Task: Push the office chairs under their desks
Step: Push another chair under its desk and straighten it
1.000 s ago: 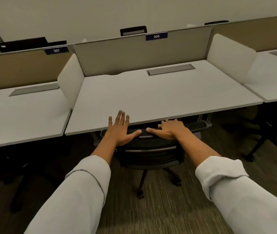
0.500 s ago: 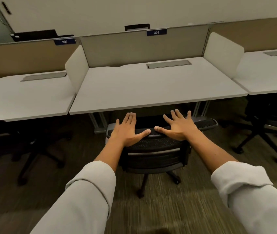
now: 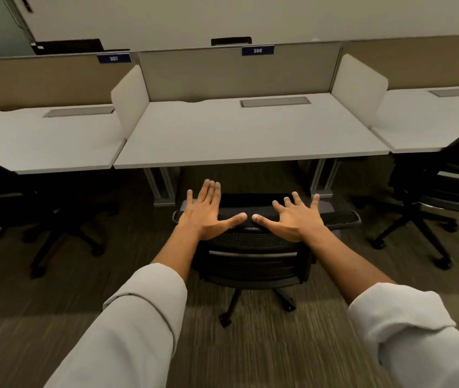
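**Chair at desk 306: hands flat on the backrest, seat still short of the tabletop**

Step in hand: pushing the middle chair (image 3: pixel 253 247) toward its desk. Left hand (image 3: pixel 206 217) and right hand (image 3: pixel 295 219) lie palms down on the top edge of the backrest, thumbs nearly meeting at the centre. Grip on both sides: spread, fingers splayed and straight, nothing pinched or wrapped. This is a flat push, not a hold.

Position of the chair: directly in front of the tabletop (image 3: pixel 250 135) marked with sign 306 (image 3: pixel 257 50), centred between the desk legs. The backrest stands clear of the desk's front edge; the armrests look near the edge but not under it. The wheeled base (image 3: pixel 253 306) sits on the carpet (image 3: pixel 222 359), close to the person.

Judgement on the next move: a straight, even push from both palms so the chair rolls in without swinging, until the seat goes beneath the tabletop.

Other chairs: 1 at the left desk (image 3: pixel 4 197) and 1 at the right desk (image 3: pixel 447 175), both out from their desks, so 2 more appear to need doing.

Change against the earlier frames: the desk edge sits farther from the hands than 1 s ago, when the hands overlapped it in view. The fingers are wider apart now. The view takes in more floor and both neighbouring chairs.
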